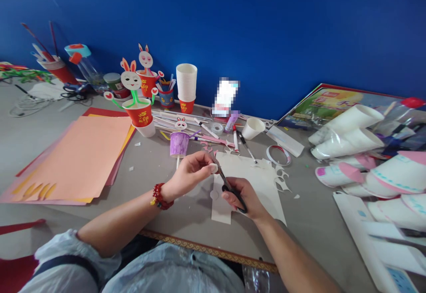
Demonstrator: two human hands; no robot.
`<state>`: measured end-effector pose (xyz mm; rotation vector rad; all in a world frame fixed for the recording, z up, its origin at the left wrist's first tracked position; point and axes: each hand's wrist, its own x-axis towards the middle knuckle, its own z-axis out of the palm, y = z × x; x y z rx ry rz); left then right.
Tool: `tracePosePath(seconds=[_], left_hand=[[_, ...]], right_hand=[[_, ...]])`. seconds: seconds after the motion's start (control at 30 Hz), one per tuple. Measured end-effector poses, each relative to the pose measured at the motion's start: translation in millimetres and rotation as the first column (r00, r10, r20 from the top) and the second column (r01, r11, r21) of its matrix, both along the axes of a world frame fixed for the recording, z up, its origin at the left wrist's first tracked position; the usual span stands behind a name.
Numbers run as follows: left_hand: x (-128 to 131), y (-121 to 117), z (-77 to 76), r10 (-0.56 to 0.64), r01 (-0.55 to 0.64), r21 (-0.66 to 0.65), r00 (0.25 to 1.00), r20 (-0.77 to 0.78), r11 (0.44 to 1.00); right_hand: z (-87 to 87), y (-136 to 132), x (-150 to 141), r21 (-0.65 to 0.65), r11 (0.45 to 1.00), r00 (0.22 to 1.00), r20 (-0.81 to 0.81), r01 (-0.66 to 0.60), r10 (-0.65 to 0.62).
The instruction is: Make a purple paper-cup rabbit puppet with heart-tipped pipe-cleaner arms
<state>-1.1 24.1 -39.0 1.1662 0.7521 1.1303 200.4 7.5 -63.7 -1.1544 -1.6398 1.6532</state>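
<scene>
My right hand (244, 197) is closed around the black handles of a pair of scissors (229, 185), blades pointing up and left. My left hand (193, 171) pinches a small white paper piece (213, 168) at the blade tips; a red bead bracelet (159, 197) circles that wrist. Beneath both hands lies a white sheet (253, 175) with cut-out edges, and a smaller white cut piece (221, 209) sits in front of it on the grey table (159, 222).
Orange and red paper sheets (80, 160) lie at left. Red paper cups with rabbit faces (140, 107), a purple cup (179, 143), a stack of white cups (186, 82), markers (206, 129) and tape (278, 154) fill the back. Paper cones and cups (353, 144) crowd the right.
</scene>
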Motion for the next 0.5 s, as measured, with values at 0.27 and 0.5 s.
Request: tracePosePath(seconds=[0.27,0.5], left_hand=[[-3.1,2.2,3.0,0.008,-0.008,0.031,1.0,0.006,0.999],[-0.7,1.1,0.5,-0.035,0.035,0.022,0.999,0.02,0.999]], right_hand=[[-3.4,-0.4,0.8,-0.004,1.0,1.0,0.001,-0.009,0.009],[-3.9,0.0,0.6,-0.027,0.999,1.0,-0.013,-0.021,0.021]])
